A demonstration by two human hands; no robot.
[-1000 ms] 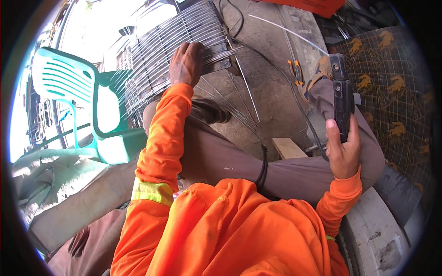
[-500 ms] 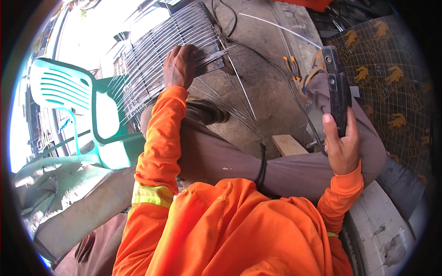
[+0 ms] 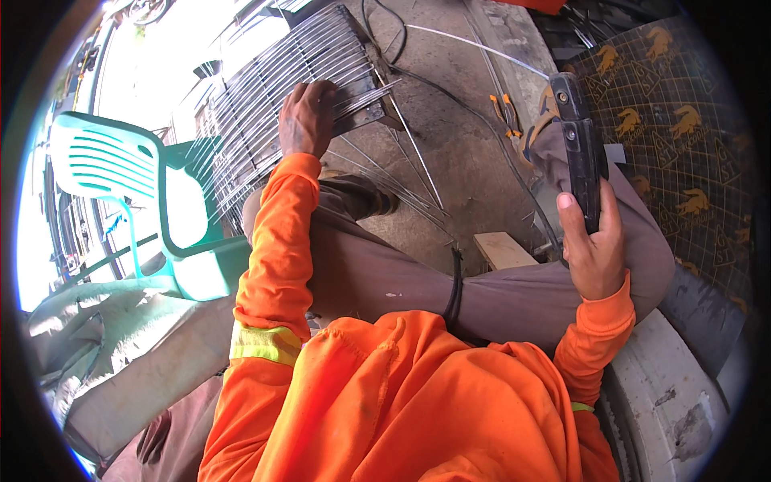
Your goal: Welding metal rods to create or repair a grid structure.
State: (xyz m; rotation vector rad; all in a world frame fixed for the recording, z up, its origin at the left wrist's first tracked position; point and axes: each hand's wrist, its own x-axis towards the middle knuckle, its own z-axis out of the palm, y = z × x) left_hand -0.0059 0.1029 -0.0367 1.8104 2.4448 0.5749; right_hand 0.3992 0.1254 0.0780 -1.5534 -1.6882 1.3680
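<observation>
My left hand [image 3: 308, 116] lies over a rack of thin metal rods [image 3: 277, 84], its fingers curled round some of them near the right end. A loose bundle of rods sticks out to the right of those fingers. In my right hand [image 3: 596, 245] is a black welding electrode holder [image 3: 584, 153], gripped by its handle and pointing away from me. From its jaw a pale welding rod [image 3: 482, 48] reaches out to the far left, its tip apart from the rack. My left fingertips are partly hidden.
A green plastic chair [image 3: 173, 257] stands on the left beside the rack. Orange-handled pliers [image 3: 507, 112] and a black cable [image 3: 482, 112] lie on the concrete floor. A wooden piece [image 3: 503, 251] is near my knee. A dark printed sheet [image 3: 666, 136] stands at the right.
The electrode holder has tilted slightly to the left with its rod. My left hand stays on the rods; the whole view has shifted a little.
</observation>
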